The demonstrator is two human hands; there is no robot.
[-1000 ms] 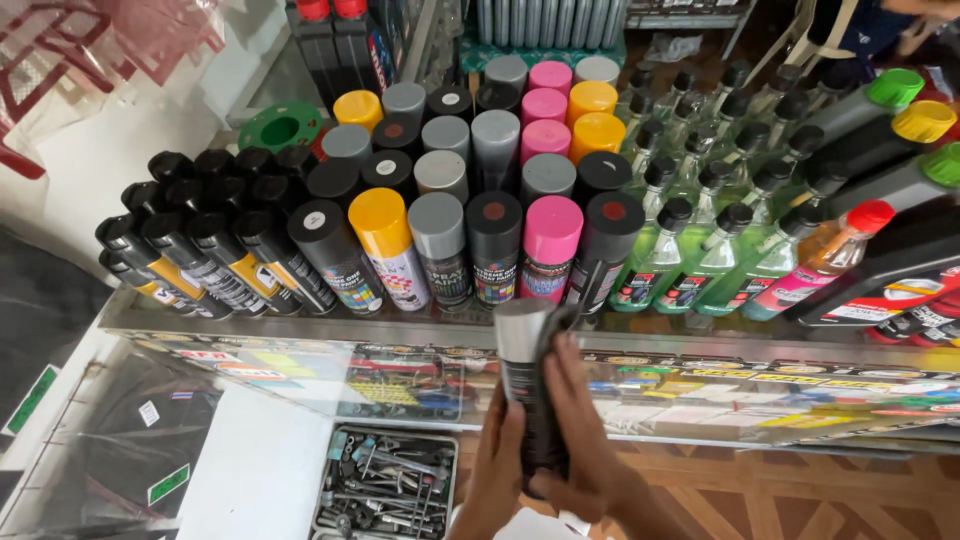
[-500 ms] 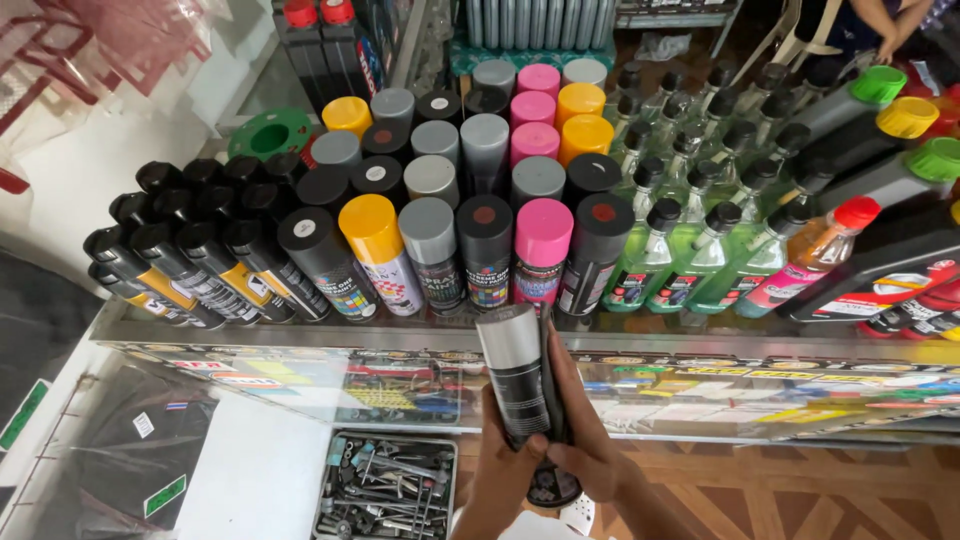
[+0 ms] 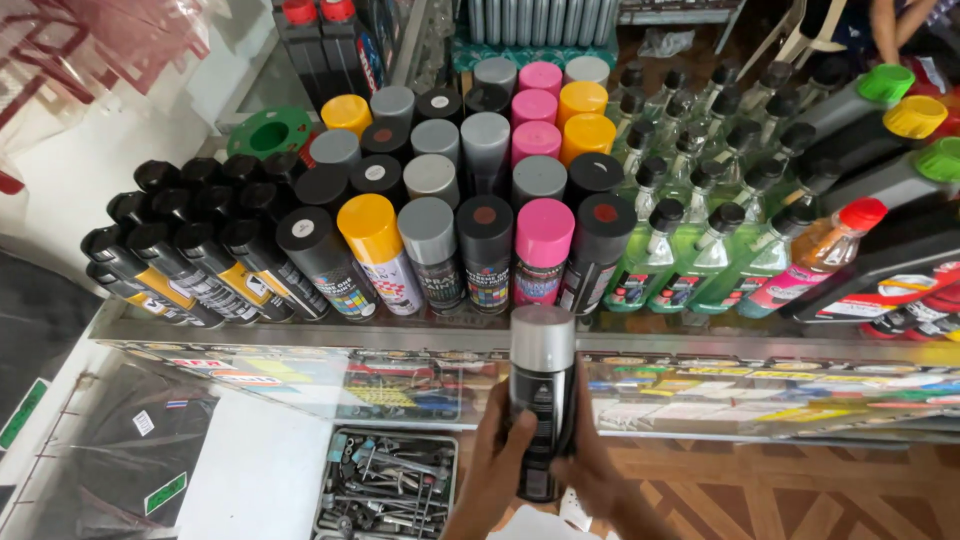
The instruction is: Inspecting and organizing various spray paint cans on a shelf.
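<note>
Down at the bottom of the view, both hands wrap around one spray can (image 3: pixel 541 400), a dark-bodied can with a silver cap, held upright just in front of a glass shelf (image 3: pixel 300 335). The left hand (image 3: pixel 497 470) closes its fingers on the can's lower left side; the right hand (image 3: pixel 592 475) closes on its lower right side, near the base. The silver cap rises to the shelf's front edge, just below a pink-capped can (image 3: pixel 541 250) and a black-capped can (image 3: pixel 597 245) in the front row. That shelf carries rows of spray cans with grey, black, yellow, pink and orange caps, with black-capped bottles (image 3: pixel 165 265) lying tilted at the left and green liquid bottles (image 3: pixel 700 255) at the right. Below the shelf, left of the hands, sits a tray of metal tools (image 3: pixel 385 490).
</note>
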